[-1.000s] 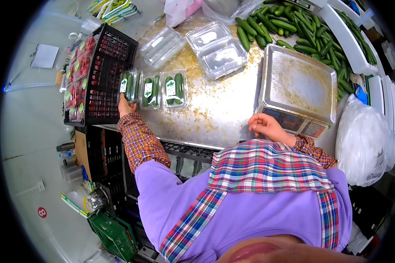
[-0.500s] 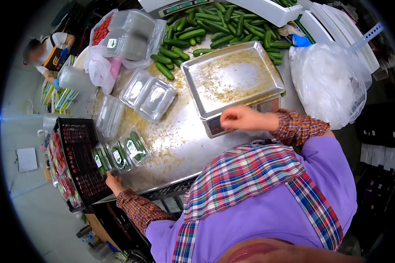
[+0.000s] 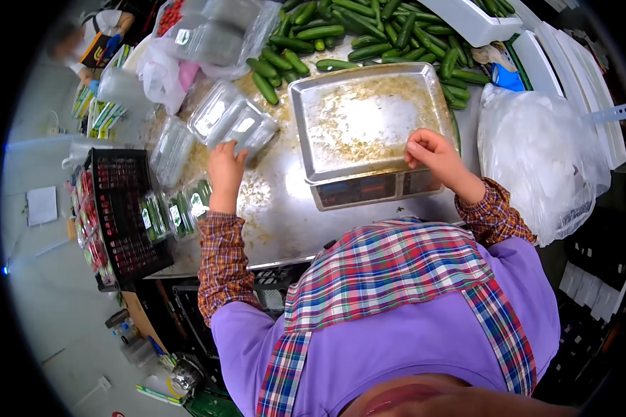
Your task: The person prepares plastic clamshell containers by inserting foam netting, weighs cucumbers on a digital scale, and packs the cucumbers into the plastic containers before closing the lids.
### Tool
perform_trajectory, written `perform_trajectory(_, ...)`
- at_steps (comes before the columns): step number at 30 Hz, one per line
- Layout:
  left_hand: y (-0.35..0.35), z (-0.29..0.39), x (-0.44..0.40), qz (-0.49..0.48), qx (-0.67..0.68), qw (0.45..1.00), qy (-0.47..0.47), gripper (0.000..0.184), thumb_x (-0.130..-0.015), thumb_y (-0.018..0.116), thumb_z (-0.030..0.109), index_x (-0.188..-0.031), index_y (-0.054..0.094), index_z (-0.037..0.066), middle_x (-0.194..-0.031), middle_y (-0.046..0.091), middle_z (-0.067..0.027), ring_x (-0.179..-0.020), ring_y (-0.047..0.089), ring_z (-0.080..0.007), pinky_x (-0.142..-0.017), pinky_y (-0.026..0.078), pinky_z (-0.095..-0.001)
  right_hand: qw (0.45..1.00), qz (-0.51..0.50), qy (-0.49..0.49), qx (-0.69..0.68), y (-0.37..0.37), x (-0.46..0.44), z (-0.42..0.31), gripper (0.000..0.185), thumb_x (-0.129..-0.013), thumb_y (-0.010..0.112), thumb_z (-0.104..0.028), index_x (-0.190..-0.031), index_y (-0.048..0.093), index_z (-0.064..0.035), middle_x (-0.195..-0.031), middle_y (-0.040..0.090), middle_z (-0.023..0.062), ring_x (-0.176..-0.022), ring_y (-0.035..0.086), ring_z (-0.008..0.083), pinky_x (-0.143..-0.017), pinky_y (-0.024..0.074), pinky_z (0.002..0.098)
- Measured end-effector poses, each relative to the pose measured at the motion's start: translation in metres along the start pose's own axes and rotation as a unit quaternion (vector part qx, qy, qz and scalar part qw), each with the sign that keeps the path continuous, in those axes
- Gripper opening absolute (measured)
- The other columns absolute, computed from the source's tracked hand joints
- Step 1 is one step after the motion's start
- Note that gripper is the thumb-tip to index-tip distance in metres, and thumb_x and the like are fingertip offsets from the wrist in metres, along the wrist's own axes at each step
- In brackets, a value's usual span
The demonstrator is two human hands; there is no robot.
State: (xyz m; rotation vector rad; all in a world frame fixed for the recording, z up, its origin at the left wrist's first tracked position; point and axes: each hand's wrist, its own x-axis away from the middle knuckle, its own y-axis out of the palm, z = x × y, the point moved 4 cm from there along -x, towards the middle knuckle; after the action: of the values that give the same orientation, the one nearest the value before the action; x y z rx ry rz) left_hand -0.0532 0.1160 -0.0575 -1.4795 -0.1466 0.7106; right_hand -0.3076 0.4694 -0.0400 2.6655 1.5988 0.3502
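Observation:
My left hand (image 3: 225, 170) is at the near edge of an open clear plastic clamshell (image 3: 233, 119), fingers apart and touching or just over its rim. Left of my wrist, three labelled packs of cucumbers (image 3: 179, 214) stand in a row beside a black crate. My right hand (image 3: 435, 154) hovers over the near right corner of the metal tray (image 3: 368, 115) that rests on a scale (image 3: 358, 192). Its fingers are curled together, and whether anything is between them is too small to tell.
Loose cucumbers (image 3: 389, 31) are heaped behind the tray. Another clear container (image 3: 170, 151) lies near the black crate (image 3: 122, 208). A big clear plastic bag (image 3: 535, 160) bulges at the right. A person (image 3: 97, 42) is at the far left.
My left hand has left the cucumber packs at the crate and moved up and right to the open clamshell. My right hand has shifted to the right over the tray's corner. The view has shifted.

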Motion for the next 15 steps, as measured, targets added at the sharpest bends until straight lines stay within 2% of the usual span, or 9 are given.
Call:
perform_trajectory(2, 0.037, -0.008, -0.007, -0.112, -0.012, 0.992, -0.048, 0.019, -0.076, 0.067, 0.022, -0.081, 0.064, 0.004, -0.083, 0.062, -0.0165, -0.076, 0.059, -0.036, -0.068, 0.047, -0.0443, 0.993, 0.01, -0.03, 0.11, -0.012, 0.014, -0.017, 0.012, -0.09, 0.056, -0.014, -0.088, 0.058, -0.0027, -0.079, 0.06, 0.0029, -0.07, 0.056, 0.0096, -0.065, 0.0466, 0.0238)
perform_trajectory(3, 0.043, -0.01, -0.008, -0.106, -0.02, 0.993, -0.043, 0.018, -0.077, 0.065, 0.024, -0.076, 0.063, 0.006, -0.08, 0.061, -0.0157, -0.075, 0.059, -0.0356, -0.065, 0.046, -0.0449, 0.984, 0.03, -0.041, 0.168, -0.022, 0.026, -0.033, 0.011, -0.089, 0.057, -0.014, -0.089, 0.058, -0.0024, -0.079, 0.061, 0.0034, -0.071, 0.057, 0.0102, -0.065, 0.0467, 0.0243)
perform_trajectory(4, 0.047, -0.017, -0.007, -0.094, -0.023, 0.995, -0.015, 0.017, -0.077, 0.065, 0.023, -0.077, 0.064, 0.007, -0.08, 0.062, -0.0152, -0.074, 0.059, -0.0352, -0.064, 0.046, -0.0448, 0.968, 0.02, -0.091, 0.234, -0.018, 0.043, -0.062, 0.012, -0.085, 0.061, -0.012, -0.091, 0.06, -0.0021, -0.08, 0.061, 0.0056, -0.074, 0.059, 0.0129, -0.067, 0.0471, 0.0261)
perform_trajectory(7, 0.039, -0.008, -0.013, -0.105, -0.013, 0.994, 0.006, 0.011, -0.079, 0.062, 0.017, -0.078, 0.065, 0.007, -0.078, 0.062, -0.0151, -0.073, 0.059, -0.035, -0.063, 0.046, -0.0437, 0.948, -0.013, -0.147, 0.283, -0.039, 0.096, -0.112, 0.014, -0.085, 0.06, -0.01, -0.096, 0.061, -0.0018, -0.084, 0.063, 0.0084, -0.078, 0.062, 0.0163, -0.069, 0.049, 0.0284)
perform_trajectory(9, 0.044, -0.012, -0.015, -0.122, -0.04, 0.991, 0.025, 0.011, -0.078, 0.063, 0.017, -0.081, 0.066, 0.007, -0.077, 0.062, -0.0152, -0.072, 0.059, -0.0353, -0.063, 0.046, -0.0436, 0.954, 0.0, -0.113, 0.279, -0.061, 0.133, -0.135, 0.016, -0.085, 0.06, -0.009, -0.098, 0.062, -0.002, -0.087, 0.064, 0.0086, -0.081, 0.062, 0.0169, -0.07, 0.0494, 0.0286)
perform_trajectory(11, 0.044, -0.013, -0.018, -0.143, -0.061, 0.987, 0.026, 0.011, -0.078, 0.064, 0.017, -0.082, 0.067, 0.007, -0.078, 0.063, -0.015, -0.073, 0.059, -0.0348, -0.063, 0.046, -0.0436, 0.915, 0.093, -0.154, 0.36, -0.087, 0.166, -0.147, 0.013, -0.085, 0.059, -0.009, -0.094, 0.063, -0.0015, -0.082, 0.064, 0.0071, -0.075, 0.062, 0.0152, -0.067, 0.0488, 0.0266)
perform_trajectory(13, 0.041, -0.01, -0.024, -0.168, -0.059, 0.984, -0.014, 0.011, -0.078, 0.063, 0.016, -0.08, 0.065, 0.005, -0.078, 0.062, -0.0158, -0.072, 0.058, -0.0354, -0.064, 0.046, -0.0443, 0.92, 0.214, -0.026, 0.327, -0.121, 0.19, -0.143, 0.012, -0.085, 0.059, -0.009, -0.092, 0.063, -0.0004, -0.077, 0.063, 0.0059, -0.068, 0.06, 0.014, -0.064, 0.0483, 0.0262)
perform_trajectory(14, 0.041, -0.009, -0.025, -0.179, -0.061, 0.981, -0.036, 0.011, -0.078, 0.063, 0.015, -0.08, 0.064, 0.005, -0.077, 0.061, -0.0161, -0.072, 0.058, -0.0357, -0.064, 0.045, -0.0446, 0.9, 0.265, -0.019, 0.346, -0.141, 0.201, -0.138, 0.012, -0.085, 0.058, -0.01, -0.091, 0.062, 0.0, -0.075, 0.062, 0.0056, -0.066, 0.059, 0.0134, -0.063, 0.0478, 0.0258)
perform_trajectory(15, 0.044, -0.007, -0.025, -0.169, -0.076, 0.983, -0.004, 0.01, -0.078, 0.062, 0.014, -0.078, 0.062, 0.004, -0.078, 0.06, -0.0163, -0.073, 0.057, -0.036, -0.064, 0.045, -0.0448, 0.877, 0.313, -0.011, 0.364, -0.162, 0.208, -0.129, 0.013, -0.085, 0.058, -0.01, -0.09, 0.062, 0.0004, -0.073, 0.062, 0.0053, -0.064, 0.057, 0.0128, -0.061, 0.0473, 0.0254)
